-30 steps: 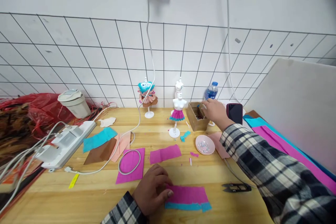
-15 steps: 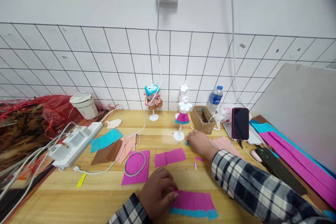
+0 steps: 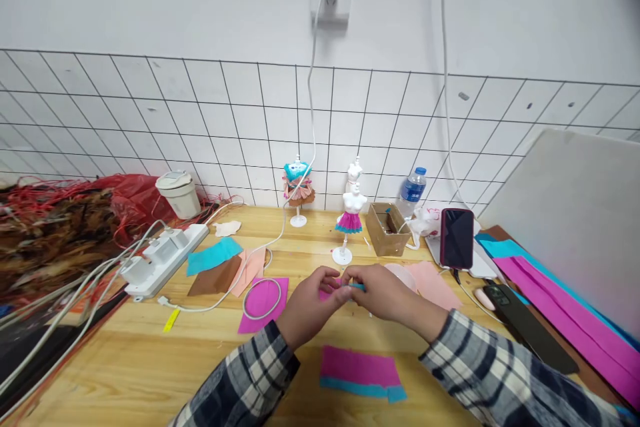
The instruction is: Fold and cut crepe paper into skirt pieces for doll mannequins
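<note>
Above the table, my left hand (image 3: 316, 299) and my right hand (image 3: 379, 292) meet fingertip to fingertip. A small blue scrap (image 3: 358, 286) shows between the closed fingers of my right hand. My left thumb and fingers close at the same spot, but what they pinch is hidden. Behind them, partly covered, lies a magenta strip (image 3: 326, 293). Nearer to me a magenta piece with a blue lower edge (image 3: 358, 367) lies flat. Beyond my hands stands a small white mannequin (image 3: 354, 201) in a magenta skirt (image 3: 349, 222) with a blue hem.
At left are a power strip (image 3: 167, 260), a white cable, and blue, brown and magenta sheets (image 3: 260, 320). A dressed mannequin (image 3: 299, 190), a cardboard box (image 3: 388, 233) and a water bottle (image 3: 413, 188) stand at the back. Right are a phone (image 3: 457, 239) and long coloured strips (image 3: 565, 320).
My right hand has come back from beside the mannequin with a blue scrap. My left hand has left the magenta-and-blue piece and moved up to meet it. The view has shifted slightly.
</note>
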`<state>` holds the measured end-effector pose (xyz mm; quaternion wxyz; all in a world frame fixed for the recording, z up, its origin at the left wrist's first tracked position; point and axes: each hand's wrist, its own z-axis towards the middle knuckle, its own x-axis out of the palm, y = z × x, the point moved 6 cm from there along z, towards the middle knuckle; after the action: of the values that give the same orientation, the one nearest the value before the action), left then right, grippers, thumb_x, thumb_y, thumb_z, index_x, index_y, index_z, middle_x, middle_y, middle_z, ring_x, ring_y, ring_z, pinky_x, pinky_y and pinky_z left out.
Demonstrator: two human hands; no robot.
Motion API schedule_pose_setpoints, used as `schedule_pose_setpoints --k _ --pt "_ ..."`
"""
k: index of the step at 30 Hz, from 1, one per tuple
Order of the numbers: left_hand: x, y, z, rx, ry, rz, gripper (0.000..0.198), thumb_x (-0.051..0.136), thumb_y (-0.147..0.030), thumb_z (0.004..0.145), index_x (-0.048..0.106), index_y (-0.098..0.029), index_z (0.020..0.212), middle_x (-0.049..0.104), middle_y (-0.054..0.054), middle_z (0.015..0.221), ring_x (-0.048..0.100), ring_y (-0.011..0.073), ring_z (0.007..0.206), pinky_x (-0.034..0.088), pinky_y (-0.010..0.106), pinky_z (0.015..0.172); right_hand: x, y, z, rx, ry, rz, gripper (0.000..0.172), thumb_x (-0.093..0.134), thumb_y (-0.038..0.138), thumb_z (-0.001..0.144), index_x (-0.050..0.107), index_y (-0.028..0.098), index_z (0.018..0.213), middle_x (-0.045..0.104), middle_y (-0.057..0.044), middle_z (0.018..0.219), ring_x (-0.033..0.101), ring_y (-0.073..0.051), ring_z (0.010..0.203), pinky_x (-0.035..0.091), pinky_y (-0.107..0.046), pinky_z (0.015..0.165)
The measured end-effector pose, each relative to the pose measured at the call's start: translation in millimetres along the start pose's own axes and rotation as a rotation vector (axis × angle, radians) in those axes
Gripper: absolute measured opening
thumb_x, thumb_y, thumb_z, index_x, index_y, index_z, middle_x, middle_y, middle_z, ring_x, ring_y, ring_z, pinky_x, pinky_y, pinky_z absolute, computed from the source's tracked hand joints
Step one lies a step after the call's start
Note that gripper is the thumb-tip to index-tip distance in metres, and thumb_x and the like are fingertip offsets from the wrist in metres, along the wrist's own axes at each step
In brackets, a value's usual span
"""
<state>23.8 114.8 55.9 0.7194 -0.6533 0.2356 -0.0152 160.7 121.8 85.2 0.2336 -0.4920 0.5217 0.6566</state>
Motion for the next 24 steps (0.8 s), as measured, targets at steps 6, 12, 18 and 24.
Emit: schedule_pose_setpoints --k 6,12,18,24 --pt "22.1 4.8 3.6 -0.142 0.139 -0.116 0.034 0.059 -0.046 0.077 0.067 -0.013 0.081 0.068 0.004 0.07 0.06 0.0156 0.066 0.046 0.028 0.065 5.1 -14.2 -26.0 0.047 -0.063 0.217 0.01 0.06 0.024 0.079 0.068 0.024 0.085 0.068 0.002 0.073 0.058 -0.013 0.068 0.035 -0.021 0.059" --pt "27.6 8.7 -1.4 -0.163 0.111 -0.041 0.032 0.061 -0.045 0.078 0.067 -0.014 0.08 0.071 0.005 0.073 0.061 0.0156 0.067 0.046 0.027 0.065 23.1 -52.4 -49.5 0.181 -0.096 0.495 0.012 0.059 0.028 0.08 0.066 0.019 0.086 0.068 0.001 0.067 0.058 -0.013 0.06 0.038 -0.021 0.054" --pt "35.6 2.9 -2.7 -0.145 0.153 0.131 0.036 0.054 -0.047 0.083 0.067 -0.016 0.096 0.073 0.01 0.092 0.066 0.023 0.087 0.05 0.036 0.081 15.5 -62.4 -66.5 0.192 -0.205 0.578 0.013 0.059 0.029 0.081 0.065 0.019 0.086 0.069 -0.001 0.068 0.059 -0.013 0.06 0.04 -0.022 0.054" --pt "64.9 -31.5 -3.0 0.227 0.267 0.336 0.064 0.068 -0.049 0.074 0.053 -0.024 0.131 0.046 0.009 0.144 0.036 0.0298 0.134 0.022 0.046 0.113 -5.5 -46.4 -88.3 0.083 -0.225 0.386 0.008 0.06 0.024 0.079 0.067 0.02 0.078 0.063 0.003 0.062 0.053 -0.011 0.057 0.035 -0.022 0.054"
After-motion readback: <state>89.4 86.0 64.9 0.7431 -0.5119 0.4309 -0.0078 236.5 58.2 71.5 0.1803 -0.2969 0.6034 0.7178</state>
